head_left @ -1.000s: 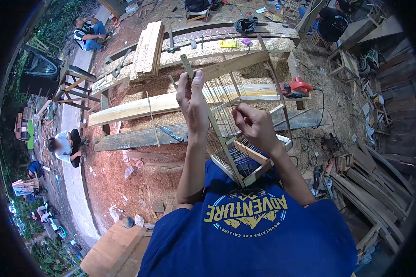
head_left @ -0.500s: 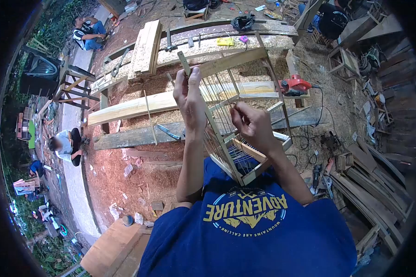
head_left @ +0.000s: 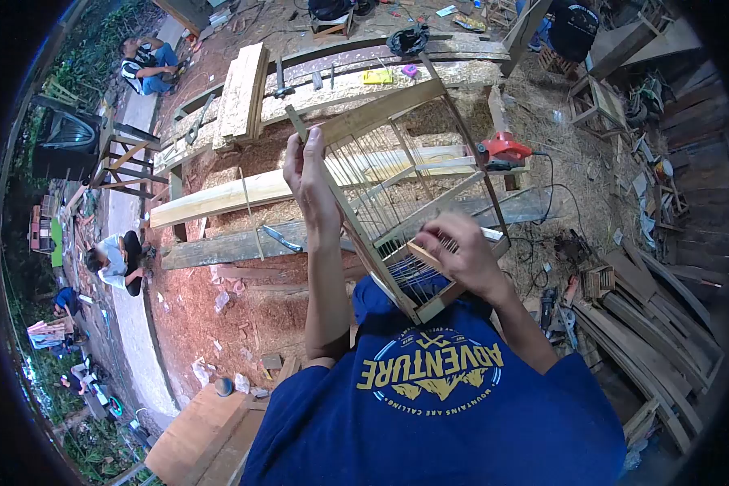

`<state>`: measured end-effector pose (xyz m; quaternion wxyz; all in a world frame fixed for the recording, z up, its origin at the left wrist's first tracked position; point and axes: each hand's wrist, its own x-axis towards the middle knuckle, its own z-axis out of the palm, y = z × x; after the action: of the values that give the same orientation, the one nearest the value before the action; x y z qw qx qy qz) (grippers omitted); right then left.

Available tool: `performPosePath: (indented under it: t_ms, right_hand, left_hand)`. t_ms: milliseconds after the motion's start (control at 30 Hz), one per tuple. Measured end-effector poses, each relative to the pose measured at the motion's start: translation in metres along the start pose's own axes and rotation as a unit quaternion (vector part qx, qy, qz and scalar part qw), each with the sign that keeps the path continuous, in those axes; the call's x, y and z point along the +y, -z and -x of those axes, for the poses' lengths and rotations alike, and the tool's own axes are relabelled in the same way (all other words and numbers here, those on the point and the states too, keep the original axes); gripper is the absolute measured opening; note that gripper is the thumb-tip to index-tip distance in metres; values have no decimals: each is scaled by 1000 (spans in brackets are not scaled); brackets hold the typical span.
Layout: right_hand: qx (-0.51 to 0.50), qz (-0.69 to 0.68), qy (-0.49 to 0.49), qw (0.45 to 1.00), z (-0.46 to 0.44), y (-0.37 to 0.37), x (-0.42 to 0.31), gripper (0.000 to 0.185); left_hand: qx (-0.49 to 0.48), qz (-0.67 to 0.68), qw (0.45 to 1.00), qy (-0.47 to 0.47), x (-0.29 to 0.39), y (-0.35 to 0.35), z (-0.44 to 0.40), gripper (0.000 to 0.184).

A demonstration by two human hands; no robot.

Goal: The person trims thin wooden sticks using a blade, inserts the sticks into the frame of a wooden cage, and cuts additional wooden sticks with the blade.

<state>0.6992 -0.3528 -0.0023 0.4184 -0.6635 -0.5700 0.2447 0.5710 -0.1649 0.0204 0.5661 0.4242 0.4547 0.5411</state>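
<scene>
A wooden cage frame (head_left: 385,113) with rows of thin bars, resembling a birdcage, leans tilted over my lap, its lower end against my blue shirt. My left hand (head_left: 309,186) is closed around the cage's upper left rail, thumb pointing up. Down among the lower bars, my right hand (head_left: 462,253) is closed with fingertips pinched, slightly blurred. Whatever thin piece those fingers hold is hidden. Just beside them runs a light wooden strip (head_left: 426,256) across the lower part of the cage.
Ahead lie long planks (head_left: 259,193) over sawdust, with a knife (head_left: 282,239) on one. A hammer (head_left: 280,77), a yellow object (head_left: 377,76) and a red power tool (head_left: 504,149) are farther off. Timber is piled at right (head_left: 648,332). People sit left (head_left: 120,261) and far left (head_left: 149,66).
My right hand has moved down from the middle bars to the lower bars of the cage. My left hand keeps its hold, and the cage's top has shifted slightly left.
</scene>
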Motion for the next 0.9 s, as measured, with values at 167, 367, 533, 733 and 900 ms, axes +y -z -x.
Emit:
performPosePath:
  t_ms: [167,367,533,733,900]
  right_hand:
    - [-71,-109,-68,989,2,12,7,20]
    - [-66,-143,-83,984,-4,40,22,16]
    - [-71,-170,-118,976,-2,60,43,17]
    - [-125,-145,-96,977,-10,92,53,18]
    - [-19,79,133,988,-27,112,73,20]
  left_hand:
    - [-33,-19,999,11,-2,-23,1,73]
    - [6,4,1000,20,-18,-53,2,58]
    - [-67,-1,997,-39,-19,-80,5,28]
    - [-88,14,994,-65,-30,-102,9,22]
    - [-39,-3,998,-41,-37,-116,21,21]
